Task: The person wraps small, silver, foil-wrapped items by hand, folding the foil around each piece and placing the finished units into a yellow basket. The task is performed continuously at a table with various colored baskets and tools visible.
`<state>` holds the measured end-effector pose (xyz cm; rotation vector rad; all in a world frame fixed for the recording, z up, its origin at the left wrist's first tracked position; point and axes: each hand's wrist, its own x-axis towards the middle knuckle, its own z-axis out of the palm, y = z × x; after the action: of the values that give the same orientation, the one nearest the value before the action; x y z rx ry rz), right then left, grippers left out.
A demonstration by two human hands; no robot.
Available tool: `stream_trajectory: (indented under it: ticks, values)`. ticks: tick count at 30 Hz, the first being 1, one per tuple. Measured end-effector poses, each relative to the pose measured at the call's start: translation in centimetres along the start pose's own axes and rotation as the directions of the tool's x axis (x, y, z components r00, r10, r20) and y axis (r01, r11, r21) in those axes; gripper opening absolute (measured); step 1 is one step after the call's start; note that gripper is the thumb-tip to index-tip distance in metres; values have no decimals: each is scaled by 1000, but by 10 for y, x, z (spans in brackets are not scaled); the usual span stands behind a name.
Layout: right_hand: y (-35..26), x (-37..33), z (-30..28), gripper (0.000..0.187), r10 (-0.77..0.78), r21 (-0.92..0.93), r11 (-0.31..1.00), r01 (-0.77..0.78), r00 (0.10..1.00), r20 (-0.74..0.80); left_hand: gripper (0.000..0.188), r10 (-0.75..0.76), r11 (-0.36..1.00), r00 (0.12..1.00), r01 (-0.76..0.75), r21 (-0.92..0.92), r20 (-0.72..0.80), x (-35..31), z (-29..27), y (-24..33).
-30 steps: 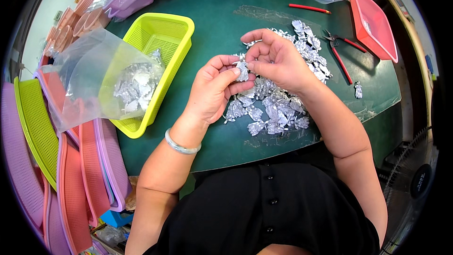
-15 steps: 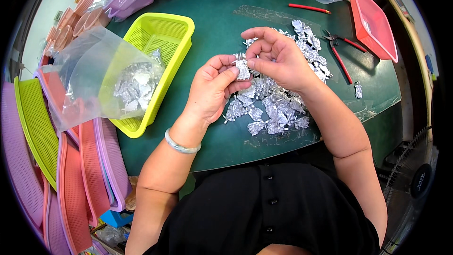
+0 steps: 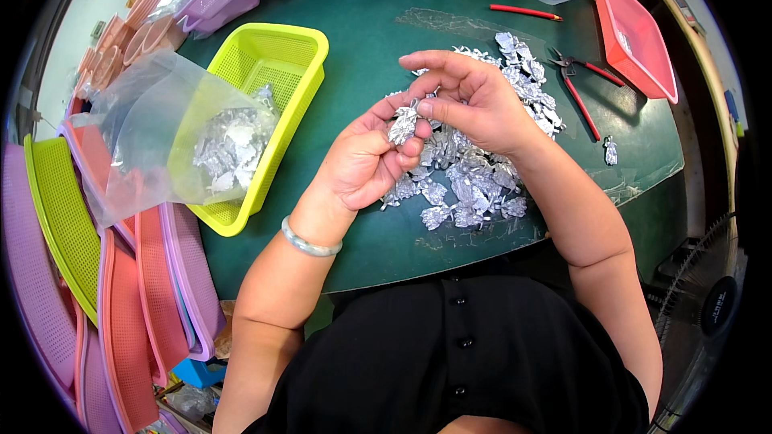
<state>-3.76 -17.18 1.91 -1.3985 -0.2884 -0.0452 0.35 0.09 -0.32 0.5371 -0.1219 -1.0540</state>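
A small silvery cast metal piece [image 3: 403,123] is held up over the table between my two hands. My left hand [image 3: 363,154] grips it from below and the side. The thumb and forefinger of my right hand [image 3: 476,104] pinch its upper right edge, while the other fingers curl loosely. Beneath and beyond my hands lies a heap of similar metal pieces [image 3: 473,185], partly hidden by them. One single piece [image 3: 610,150] lies apart on the right. A bag of such pieces [image 3: 233,145] rests in a lime-green basket [image 3: 310,72] on the left.
Red-handled cutting pliers [image 3: 577,96] lie open right of the heap, with a red pencil-like stick [image 3: 525,11] farther back. A pink tray [image 3: 639,40] stands at the right edge. Stacked plastic baskets [image 3: 125,329] crowd the left side, and a fan [image 3: 708,313] stands lower right.
The metal piece has turned and tilted between my fingers, now showing a different side. My left thumb has shifted lower; my right hand has moved slightly left.
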Motion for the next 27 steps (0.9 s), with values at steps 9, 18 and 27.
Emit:
stream_trajectory:
  ticks: [9, 18, 27]
  values:
    - [3, 2, -4, 38, 41, -17, 999, -42, 998, -52, 26, 1, 1000, 998, -1, 3, -57, 1, -1, 3]
    - [-3, 1, -5, 41, 112, -50, 992, -114, 993, -47, 29, 35, 998, 995, -29, 62, -94, 1, 1, 2]
    - [1, 3, -6, 41, 89, 2, 996, -89, 995, -54, 27, 15, 1000, 999, -14, 27, -36, -1, 6, 3]
